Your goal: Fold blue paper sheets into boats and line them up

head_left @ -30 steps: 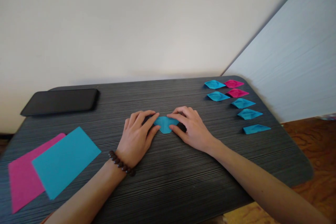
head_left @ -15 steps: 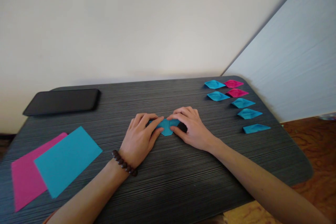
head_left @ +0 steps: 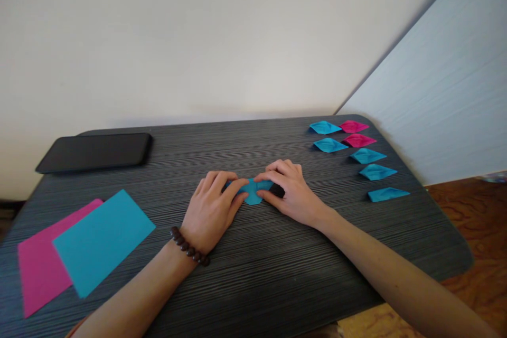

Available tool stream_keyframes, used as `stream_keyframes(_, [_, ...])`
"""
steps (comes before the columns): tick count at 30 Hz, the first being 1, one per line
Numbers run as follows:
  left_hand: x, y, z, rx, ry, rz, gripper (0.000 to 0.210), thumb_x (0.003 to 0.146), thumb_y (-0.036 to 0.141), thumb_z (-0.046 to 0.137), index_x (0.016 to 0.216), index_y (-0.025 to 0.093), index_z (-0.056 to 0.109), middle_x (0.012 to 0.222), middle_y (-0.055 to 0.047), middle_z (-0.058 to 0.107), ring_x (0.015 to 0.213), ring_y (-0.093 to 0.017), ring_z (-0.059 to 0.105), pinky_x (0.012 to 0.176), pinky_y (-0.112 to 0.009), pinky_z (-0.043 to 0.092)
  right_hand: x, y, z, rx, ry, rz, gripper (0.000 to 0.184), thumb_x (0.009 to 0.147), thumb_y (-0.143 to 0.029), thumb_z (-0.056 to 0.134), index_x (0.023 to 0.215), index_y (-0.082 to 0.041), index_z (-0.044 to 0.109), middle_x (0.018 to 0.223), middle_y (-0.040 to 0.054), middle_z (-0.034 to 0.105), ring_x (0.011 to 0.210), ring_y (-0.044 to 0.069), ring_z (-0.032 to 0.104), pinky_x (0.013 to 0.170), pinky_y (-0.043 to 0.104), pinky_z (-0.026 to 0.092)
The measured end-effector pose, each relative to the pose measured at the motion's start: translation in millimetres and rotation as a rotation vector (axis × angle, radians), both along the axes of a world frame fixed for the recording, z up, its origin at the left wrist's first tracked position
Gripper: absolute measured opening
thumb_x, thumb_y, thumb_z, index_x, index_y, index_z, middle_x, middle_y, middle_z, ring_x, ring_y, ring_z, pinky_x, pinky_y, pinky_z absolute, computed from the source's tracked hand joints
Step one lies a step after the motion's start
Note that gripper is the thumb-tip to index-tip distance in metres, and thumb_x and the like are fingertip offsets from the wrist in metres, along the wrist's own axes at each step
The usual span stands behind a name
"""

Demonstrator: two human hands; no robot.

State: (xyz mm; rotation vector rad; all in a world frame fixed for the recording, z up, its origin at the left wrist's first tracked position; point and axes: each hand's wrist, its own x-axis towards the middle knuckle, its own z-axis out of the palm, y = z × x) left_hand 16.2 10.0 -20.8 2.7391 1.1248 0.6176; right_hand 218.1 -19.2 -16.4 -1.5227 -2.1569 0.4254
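Desk (head_left: 253,290) carried it all: blue sheet (head_left: 105,243) over pink sheet (head_left: 41,269) at left, black phone-like slab (head_left: 95,153) behind them. Left hand (head_left: 213,208) and right hand (head_left: 295,195) each pinched one side of the small folded blue paper (head_left: 253,198), mid-desk, between thumb and fingers. Seven boat-shaped paper folds (head_left: 368,156) sat at far right, five blue, two pink. Looked mid-fold, shaping flaps; next move called for steady grip both sides, even crease.
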Motion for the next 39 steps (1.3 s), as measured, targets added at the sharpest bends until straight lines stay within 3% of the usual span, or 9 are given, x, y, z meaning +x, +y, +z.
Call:
stream_keyframes(8, [-3,4,-5.3,-0.048,-0.019,-0.003,0.023,0.090,0.024,0.047,0.108,0.019,0.060,0.101,-0.007,0.058,0.091,-0.021,0.052,0.081,-0.039,0.045,4,2,-1.7,0.021,-0.007,0.037,0.021,0.086,-0.031,0.055,0.106,-0.028,0.062,0.100,0.0024,0.058,0.095,0.018,0.049,0.080,0.035,0.032])
stream_keyframes(15, [-2,11,-7.5,-0.148,-0.104,-0.003,0.016,0.089,0.024,0.049,0.097,0.019,0.062,0.094,-0.004,0.061,0.086,-0.018,0.053,0.081,-0.037,0.044,-5,2,-2.9,-0.024,0.043,-0.073,0.014,0.087,-0.029,0.054,0.096,-0.025,0.063,0.091,0.0011,0.061,0.088,0.017,0.051,0.078,0.033,0.031])
stream_keyframes(22, [-6,10,-6.8,0.031,0.001,-0.102,0.021,0.088,0.016,0.048,0.103,0.020,0.062,0.093,-0.006,0.061,0.084,-0.018,0.052,0.075,-0.034,0.046,6,0,-6.2,0.086,-0.068,0.061,0.021,0.091,-0.028,0.048,0.104,-0.029,0.064,0.096,0.0022,0.060,0.090,0.017,0.049,0.079,0.034,0.031])
stream_keyframes(30, [-6,-4,2.7,0.248,0.159,-0.163,0.028,0.090,0.012,0.039,0.105,0.014,0.062,0.088,-0.009,0.063,0.080,-0.022,0.055,0.070,-0.037,0.044,5,-13,-0.6,0.191,-0.305,0.095,0.028,0.094,-0.021,0.038,0.107,-0.028,0.062,0.102,0.0022,0.063,0.098,0.020,0.046,0.083,0.039,0.026])
stream_keyframes(39, [7,-30,11.3,0.264,0.345,-0.019,0.032,0.085,0.009,0.042,0.112,0.010,0.059,0.081,-0.008,0.060,0.075,-0.023,0.055,0.072,-0.040,0.044,-2,-23,-1.1,0.215,-0.354,0.038,0.027,0.092,-0.020,0.040,0.107,-0.026,0.062,0.099,0.0036,0.065,0.097,0.022,0.046,0.082,0.042,0.025])
